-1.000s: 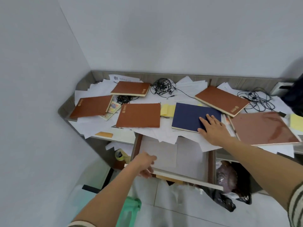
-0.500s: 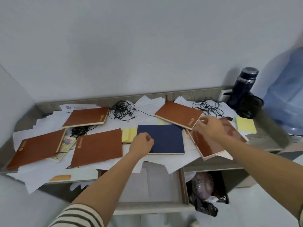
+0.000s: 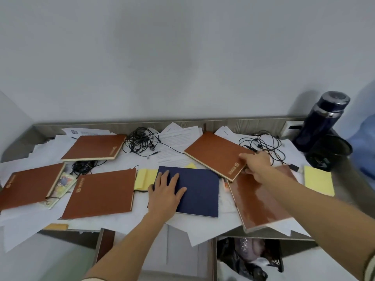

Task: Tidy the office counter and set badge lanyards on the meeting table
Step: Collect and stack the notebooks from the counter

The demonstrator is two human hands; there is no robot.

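Head view: A person leans over a cluttered office counter (image 3: 223, 123), both bare hands down among scattered notebooks and loose white papers (image 3: 178, 136). The left hand (image 3: 165, 191) lies flat, fingers spread and straight, on the left part of a blue notebook (image 3: 200, 191) near the counter's front edge. The right hand (image 3: 256, 166) reaches farther back and pinches the near right corner of a brown notebook (image 3: 215, 154), thumb on top and fingers curled under; that corner overlaps a glossy brown notebook (image 3: 261, 201) jutting past the counter's front edge. Three more brown notebooks (image 3: 101, 192) lie to the left. A yellow sticky pad (image 3: 145, 178) sits just beside the blue notebook, and a second yellow pad (image 3: 318, 182) lies at far right. Two tangles of black cord (image 3: 140, 141) rest on the papers toward the back. A dark bottle (image 3: 320, 120) stands at the back right corner behind a black mesh holder (image 3: 328, 153). Below the front edge an open drawer (image 3: 182, 250) shows, with a bagged bin (image 3: 249, 254) to its right.
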